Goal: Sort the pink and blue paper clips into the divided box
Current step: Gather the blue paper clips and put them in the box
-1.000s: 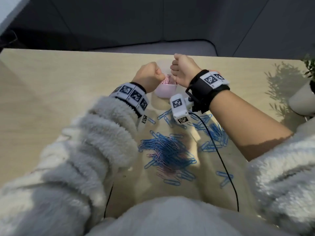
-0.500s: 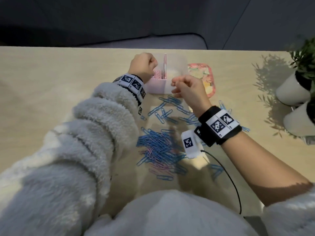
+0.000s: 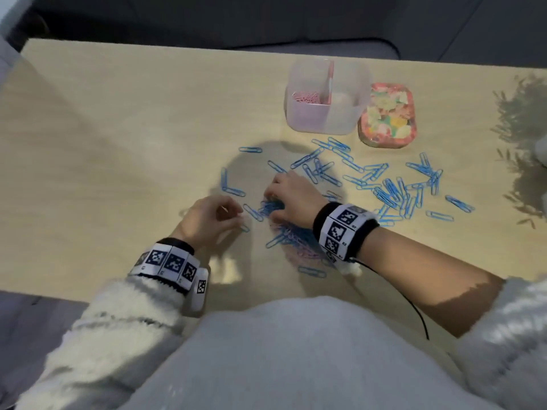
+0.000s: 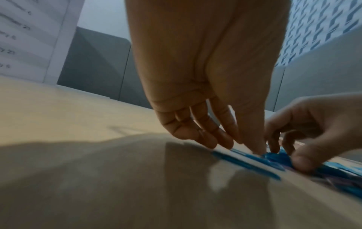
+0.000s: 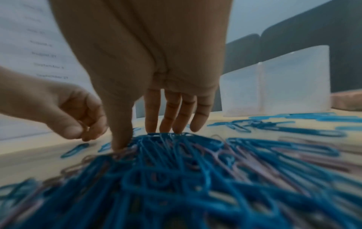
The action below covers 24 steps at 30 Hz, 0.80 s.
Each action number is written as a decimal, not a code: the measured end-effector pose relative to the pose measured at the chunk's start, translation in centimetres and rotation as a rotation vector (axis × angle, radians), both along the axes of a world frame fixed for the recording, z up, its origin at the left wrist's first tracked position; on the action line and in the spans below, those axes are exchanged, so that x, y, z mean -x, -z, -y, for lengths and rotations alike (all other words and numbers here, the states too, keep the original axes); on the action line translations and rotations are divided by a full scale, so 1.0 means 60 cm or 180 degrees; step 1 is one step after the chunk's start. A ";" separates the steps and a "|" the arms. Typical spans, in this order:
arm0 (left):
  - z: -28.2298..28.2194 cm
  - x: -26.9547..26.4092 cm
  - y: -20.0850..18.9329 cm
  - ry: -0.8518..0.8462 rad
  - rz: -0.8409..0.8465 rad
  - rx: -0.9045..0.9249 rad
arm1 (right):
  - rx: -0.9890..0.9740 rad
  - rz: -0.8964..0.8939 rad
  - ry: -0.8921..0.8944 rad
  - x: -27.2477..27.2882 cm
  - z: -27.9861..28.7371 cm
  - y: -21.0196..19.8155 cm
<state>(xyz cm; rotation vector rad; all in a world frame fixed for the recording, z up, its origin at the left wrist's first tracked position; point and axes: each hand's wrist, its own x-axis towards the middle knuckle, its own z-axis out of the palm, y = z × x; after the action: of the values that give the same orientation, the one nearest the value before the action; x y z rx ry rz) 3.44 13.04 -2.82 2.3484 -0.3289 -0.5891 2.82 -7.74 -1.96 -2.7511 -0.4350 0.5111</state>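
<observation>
The translucent divided box (image 3: 319,122) stands at the far middle of the table, and I also see the box (image 5: 274,85) in the right wrist view. Pink clips (image 3: 306,97) lie in its left compartment; I see none in the right one. A mixed pile of blue and pink clips (image 3: 296,238) lies near me. My right hand (image 3: 273,199) rests on the pile (image 5: 176,170), with my right hand (image 5: 149,136) showing straight fingers and the thumb touching clips. My left hand (image 3: 233,213) hovers just left of the pile, loosely curled. My left hand (image 4: 235,145) has its fingertips near a blue clip.
Loose blue clips (image 3: 393,193) are scattered between the pile and the box. A flowery patterned tin (image 3: 387,113) sits right of the box. A white pot (image 3: 543,149) stands at the right edge. A black cable (image 3: 414,306) runs from my right wrist.
Both hands have left the box and come back down to the pile near me. The left hand no longer sits over the pink compartment.
</observation>
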 end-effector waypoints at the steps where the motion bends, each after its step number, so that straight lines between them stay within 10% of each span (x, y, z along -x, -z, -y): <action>1: -0.002 0.009 0.006 0.0000 0.0015 -0.0040 | -0.0034 0.0002 0.0047 0.001 0.001 0.003; 13: 0.040 0.005 0.002 0.0626 0.0687 -0.0397 | -0.0614 -0.0060 0.1352 0.005 0.100 0.004; 17: 0.039 -0.008 0.002 0.0450 0.0827 -0.0715 | -0.0236 0.0641 0.1158 0.015 0.088 0.003; 24: 0.104 -0.010 -0.009 0.0829 0.0815 -0.0755 | -0.0066 -0.0036 0.0080 0.018 0.042 -0.001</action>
<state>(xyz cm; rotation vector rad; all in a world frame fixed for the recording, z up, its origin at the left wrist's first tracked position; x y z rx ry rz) 4.06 6.82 -2.29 2.6372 -0.7254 -0.4671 1.72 -10.25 -1.88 -2.7290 -0.4001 0.5130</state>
